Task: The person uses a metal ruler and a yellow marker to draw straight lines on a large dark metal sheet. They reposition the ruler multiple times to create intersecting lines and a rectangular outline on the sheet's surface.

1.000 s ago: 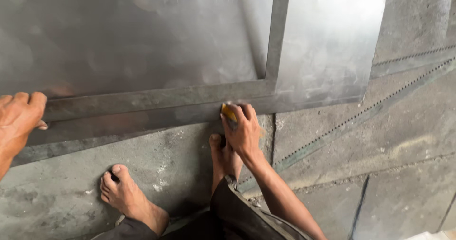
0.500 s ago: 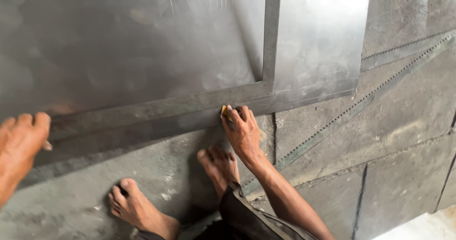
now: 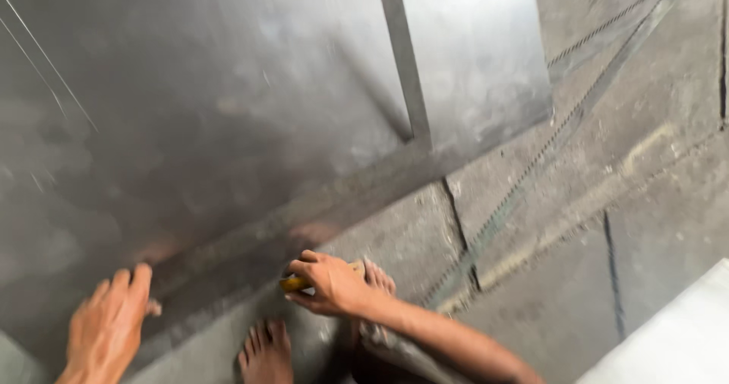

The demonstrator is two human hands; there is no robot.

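Sheet metal [image 3: 228, 110] lies flat; my left hand [image 3: 106, 327] presses spread on it, right hand [image 3: 330, 285] pinching a yellow tool [image 3: 296, 282] at its edge, cut unfinished I reckon.

Bare hands at the edge of a large grey metal sheet [image 3: 228, 110] on a concrete floor [image 3: 653, 202].
The right hand [image 3: 330, 284] grips a small yellow tool [image 3: 298, 282]; the left hand [image 3: 106, 327] lies flat on the sheet's edge, bare feet between them.

The light was dim and grey, brightest on the metal sheet [image 3: 228, 110] near its upper right corner, where a soft glare washed it pale. Motion blur smeared the whole view; a faint shadow crossed the sheet.
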